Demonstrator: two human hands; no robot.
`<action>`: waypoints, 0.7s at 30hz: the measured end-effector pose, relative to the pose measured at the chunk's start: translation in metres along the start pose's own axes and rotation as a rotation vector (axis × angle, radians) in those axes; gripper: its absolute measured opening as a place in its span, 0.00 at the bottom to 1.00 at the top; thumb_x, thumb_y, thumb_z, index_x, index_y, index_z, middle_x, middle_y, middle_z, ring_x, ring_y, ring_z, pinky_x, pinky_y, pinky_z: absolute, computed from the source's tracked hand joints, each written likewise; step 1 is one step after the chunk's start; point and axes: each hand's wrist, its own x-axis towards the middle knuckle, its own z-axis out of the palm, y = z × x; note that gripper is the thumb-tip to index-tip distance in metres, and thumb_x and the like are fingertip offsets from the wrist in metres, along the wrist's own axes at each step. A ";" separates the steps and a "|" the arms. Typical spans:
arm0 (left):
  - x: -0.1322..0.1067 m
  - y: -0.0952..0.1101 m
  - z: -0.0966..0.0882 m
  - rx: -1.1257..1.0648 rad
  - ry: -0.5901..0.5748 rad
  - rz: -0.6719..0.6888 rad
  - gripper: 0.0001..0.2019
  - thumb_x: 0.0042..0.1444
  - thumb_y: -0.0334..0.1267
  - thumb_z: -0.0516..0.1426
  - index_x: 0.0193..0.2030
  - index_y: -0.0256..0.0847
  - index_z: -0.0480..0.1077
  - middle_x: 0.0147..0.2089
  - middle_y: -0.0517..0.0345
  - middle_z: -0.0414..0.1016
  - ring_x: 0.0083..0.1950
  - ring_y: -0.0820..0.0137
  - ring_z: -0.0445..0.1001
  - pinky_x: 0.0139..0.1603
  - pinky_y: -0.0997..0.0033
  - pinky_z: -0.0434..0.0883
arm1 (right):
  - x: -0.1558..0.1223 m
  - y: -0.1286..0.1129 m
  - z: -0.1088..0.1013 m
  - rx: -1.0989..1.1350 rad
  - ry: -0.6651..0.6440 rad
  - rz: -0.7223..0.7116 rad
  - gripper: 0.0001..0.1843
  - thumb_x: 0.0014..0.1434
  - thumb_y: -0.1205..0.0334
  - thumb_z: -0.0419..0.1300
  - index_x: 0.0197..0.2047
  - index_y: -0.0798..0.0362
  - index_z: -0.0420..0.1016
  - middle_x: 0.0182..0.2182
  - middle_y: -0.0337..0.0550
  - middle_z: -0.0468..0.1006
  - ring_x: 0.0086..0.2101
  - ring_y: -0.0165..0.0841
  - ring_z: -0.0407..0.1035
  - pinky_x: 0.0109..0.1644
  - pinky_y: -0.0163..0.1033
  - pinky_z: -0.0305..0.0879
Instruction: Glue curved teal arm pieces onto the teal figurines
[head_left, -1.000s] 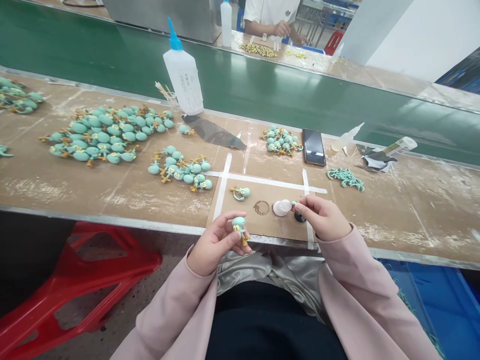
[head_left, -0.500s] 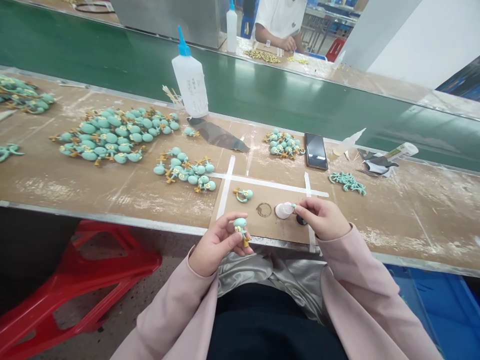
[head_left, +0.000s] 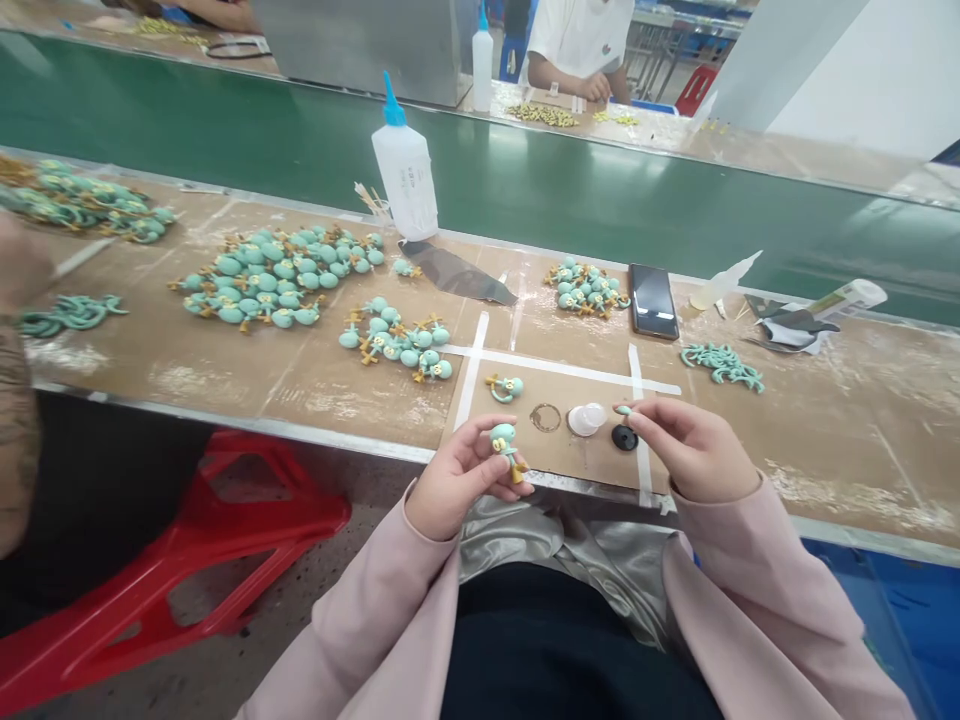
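"Along the near edge of the worktop, in the head view, how much room are the hands having?"

"The left hand is overlapping that edge in view, while open brown surface is stretching away to the right of the right hand. Just beyond them, a white container and a black round part are sitting between white tape strips, and a second figure is lying near the left strip."

"And what are they holding?"

"The left is curling closely round a teal figure, thumb pressing on its body, head and yellow feet showing. The right is pinching a small teal piece between thumb and fingertips, just above the black round part in view."

"What is differing from half a second ago?"

"The piece is now showing a gap from the white container; earlier it was appearing right beside it. The left hand is keeping its grip. At the far left, another person's arm is coming into sight, blurred, beside some curved teal pieces."
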 end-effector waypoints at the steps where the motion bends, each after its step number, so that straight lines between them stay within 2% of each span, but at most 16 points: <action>1: 0.000 0.001 0.003 -0.013 0.011 0.007 0.20 0.53 0.37 0.64 0.52 0.46 0.68 0.33 0.60 0.78 0.30 0.69 0.81 0.27 0.78 0.76 | -0.006 -0.003 0.002 0.051 0.027 -0.011 0.14 0.59 0.49 0.61 0.34 0.52 0.78 0.40 0.48 0.80 0.45 0.43 0.73 0.51 0.44 0.67; 4: 0.001 0.004 0.013 -0.027 0.039 0.031 0.21 0.52 0.37 0.65 0.53 0.46 0.69 0.33 0.61 0.78 0.30 0.69 0.81 0.27 0.79 0.76 | -0.025 -0.017 0.018 0.379 0.049 -0.016 0.10 0.60 0.53 0.62 0.37 0.51 0.79 0.41 0.46 0.81 0.46 0.41 0.74 0.52 0.44 0.69; 7: 0.001 0.005 0.024 -0.014 0.036 0.072 0.21 0.52 0.35 0.65 0.53 0.47 0.70 0.33 0.62 0.78 0.30 0.69 0.82 0.27 0.80 0.77 | -0.037 -0.036 0.043 0.764 -0.013 0.066 0.09 0.60 0.54 0.64 0.39 0.49 0.80 0.41 0.45 0.82 0.43 0.39 0.76 0.50 0.45 0.72; 10: 0.000 0.004 0.033 0.002 0.043 0.149 0.20 0.51 0.33 0.65 0.52 0.49 0.71 0.34 0.62 0.79 0.30 0.69 0.82 0.28 0.80 0.78 | -0.039 -0.051 0.063 0.960 -0.016 0.162 0.10 0.58 0.53 0.66 0.38 0.50 0.80 0.39 0.45 0.82 0.41 0.39 0.77 0.46 0.44 0.75; 15: 0.000 0.004 0.045 0.075 0.073 0.271 0.20 0.51 0.29 0.65 0.50 0.51 0.73 0.37 0.62 0.80 0.31 0.70 0.82 0.31 0.78 0.79 | -0.039 -0.060 0.070 1.082 -0.011 0.212 0.09 0.56 0.54 0.68 0.35 0.51 0.81 0.36 0.44 0.83 0.37 0.37 0.77 0.42 0.41 0.77; 21: 0.002 0.003 0.050 0.125 0.059 0.326 0.20 0.52 0.28 0.64 0.50 0.53 0.74 0.37 0.62 0.81 0.31 0.72 0.81 0.31 0.77 0.80 | -0.039 -0.059 0.065 1.011 -0.001 0.127 0.07 0.57 0.55 0.67 0.35 0.49 0.82 0.36 0.41 0.83 0.29 0.30 0.75 0.36 0.36 0.76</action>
